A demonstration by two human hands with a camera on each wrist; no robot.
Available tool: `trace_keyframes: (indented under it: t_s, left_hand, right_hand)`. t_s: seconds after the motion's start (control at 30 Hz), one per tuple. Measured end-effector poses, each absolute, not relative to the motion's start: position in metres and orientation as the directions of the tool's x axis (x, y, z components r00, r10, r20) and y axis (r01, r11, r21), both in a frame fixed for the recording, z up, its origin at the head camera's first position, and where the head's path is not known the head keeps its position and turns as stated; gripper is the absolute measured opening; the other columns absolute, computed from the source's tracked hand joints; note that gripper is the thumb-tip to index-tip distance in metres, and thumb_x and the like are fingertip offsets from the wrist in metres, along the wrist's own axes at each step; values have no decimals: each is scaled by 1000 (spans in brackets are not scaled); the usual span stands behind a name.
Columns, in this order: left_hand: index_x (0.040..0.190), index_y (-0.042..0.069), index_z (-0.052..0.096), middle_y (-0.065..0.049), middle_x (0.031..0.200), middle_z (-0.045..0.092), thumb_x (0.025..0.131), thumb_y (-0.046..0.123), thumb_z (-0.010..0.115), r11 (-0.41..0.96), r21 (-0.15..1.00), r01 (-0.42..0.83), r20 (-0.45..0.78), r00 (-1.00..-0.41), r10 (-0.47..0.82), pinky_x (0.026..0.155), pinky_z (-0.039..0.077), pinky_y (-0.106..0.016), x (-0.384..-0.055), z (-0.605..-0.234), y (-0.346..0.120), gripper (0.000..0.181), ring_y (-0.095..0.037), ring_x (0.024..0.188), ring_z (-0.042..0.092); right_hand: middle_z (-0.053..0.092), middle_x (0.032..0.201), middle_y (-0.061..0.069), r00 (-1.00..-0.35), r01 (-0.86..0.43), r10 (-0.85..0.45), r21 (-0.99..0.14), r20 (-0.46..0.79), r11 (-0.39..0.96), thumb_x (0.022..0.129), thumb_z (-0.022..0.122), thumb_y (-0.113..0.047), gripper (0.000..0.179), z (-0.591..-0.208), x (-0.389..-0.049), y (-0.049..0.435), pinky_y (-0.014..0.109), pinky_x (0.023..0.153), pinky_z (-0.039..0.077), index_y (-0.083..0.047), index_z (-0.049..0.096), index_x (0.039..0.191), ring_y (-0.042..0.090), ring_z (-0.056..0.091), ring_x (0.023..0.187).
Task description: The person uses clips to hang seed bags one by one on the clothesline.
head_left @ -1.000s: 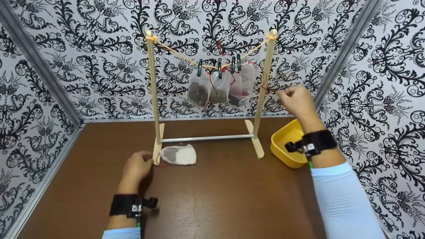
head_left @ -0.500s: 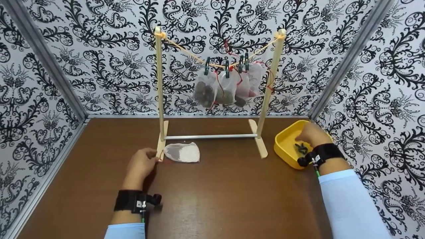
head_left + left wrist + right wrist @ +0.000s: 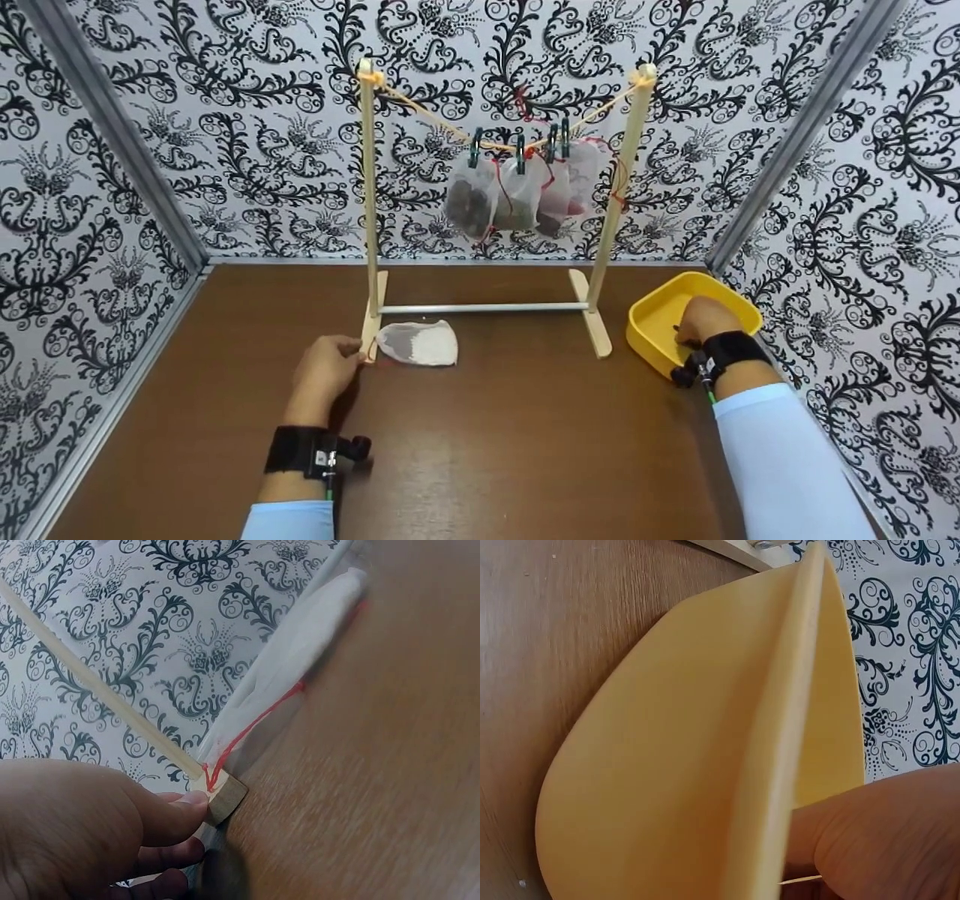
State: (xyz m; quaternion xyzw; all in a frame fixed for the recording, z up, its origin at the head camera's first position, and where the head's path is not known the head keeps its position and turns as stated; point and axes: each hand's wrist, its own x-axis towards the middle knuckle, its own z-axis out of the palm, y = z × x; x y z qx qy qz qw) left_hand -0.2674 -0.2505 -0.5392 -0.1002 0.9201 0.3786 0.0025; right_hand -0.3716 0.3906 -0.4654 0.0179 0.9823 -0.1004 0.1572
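Note:
In the head view my left hand (image 3: 328,373) is at the front end of the rack's left wooden foot (image 3: 370,337); the left wrist view shows the thumb and fingers gripping that end, the thumb beside a red drawstring (image 3: 255,722). The string runs to a white mesh pouch (image 3: 431,345) lying flat, partly filled with white material. My right hand (image 3: 707,319) reaches into a yellow plastic tub (image 3: 645,341). A dark bit of a clip (image 3: 677,328) shows by its fingers, which are otherwise hidden. The right wrist view shows mostly the tub's outer wall (image 3: 652,742).
Between the rack's wooden posts (image 3: 369,187) sags a yellow cord (image 3: 427,114). Several mesh pouches (image 3: 517,202) with dark, greenish and reddish contents hang from it by dark green clips (image 3: 520,154). A metal bar (image 3: 484,308) joins the feet. Patterned walls enclose the brown table (image 3: 480,435).
My right hand has come down from beside the right post into the yellow tub, then lower over the dark clips there. My left hand stays at the rack's foot; the head view shifts slightly.

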Motion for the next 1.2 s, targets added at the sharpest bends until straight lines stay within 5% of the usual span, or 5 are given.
trace_keyframes:
  t_s: [0.4, 0.67, 0.83, 1.07, 1.2]
  left_hand:
    - [139, 8, 81, -15, 137, 82, 107, 19, 77, 701, 697, -150, -35, -984, -175, 109, 60, -64, -269, -543, -250, 34, -43, 132, 75]
    - [138, 7, 80, -18, 133, 82, 108, 25, 71, 730, 667, -148, 20, -976, -216, 101, 61, -63, -271, -523, -241, 36, -43, 123, 77]
    - [138, 9, 81, -16, 123, 83, 107, 26, 76, 673, 739, -8, 137, -977, -161, 91, 61, -52, -270, -491, -213, 35, -35, 106, 77]
    - [143, 12, 78, -14, 134, 77, 104, 28, 84, 617, 760, 206, 241, -970, 26, 109, 62, -54, -258, -454, -156, 42, -33, 119, 76]
    - [153, 10, 71, -9, 120, 74, 102, 30, 87, 588, 762, 270, 253, -961, 113, 92, 64, -45, -255, -449, -137, 57, -24, 103, 74]
  right_hand:
    - [56, 66, -2, -990, 63, 8, -390, -141, 918, 95, 72, -32, 35, -418, -369, 356, 31, 55, 50, -16, 54, 70, 18, 59, 61]
    - [75, 138, 28, -987, -78, -145, -578, -71, 812, 103, 82, -33, 53, -388, -348, 260, 48, 98, 68, -1, 73, 143, 38, 75, 114]
    - [76, 138, 26, -972, -201, -232, -665, 43, 719, 99, 88, -25, 48, -408, -340, 206, 46, 99, 69, -4, 77, 140, 39, 77, 114]
    - [80, 132, 20, -898, -426, -370, -680, 239, 596, 94, 93, -18, 44, -427, -324, 145, 55, 112, 63, -4, 80, 133, 40, 78, 120]
    - [80, 131, 14, -844, -521, -436, -675, 314, 522, 92, 95, -17, 42, -433, -314, 124, 56, 113, 62, -6, 81, 131, 38, 78, 120]
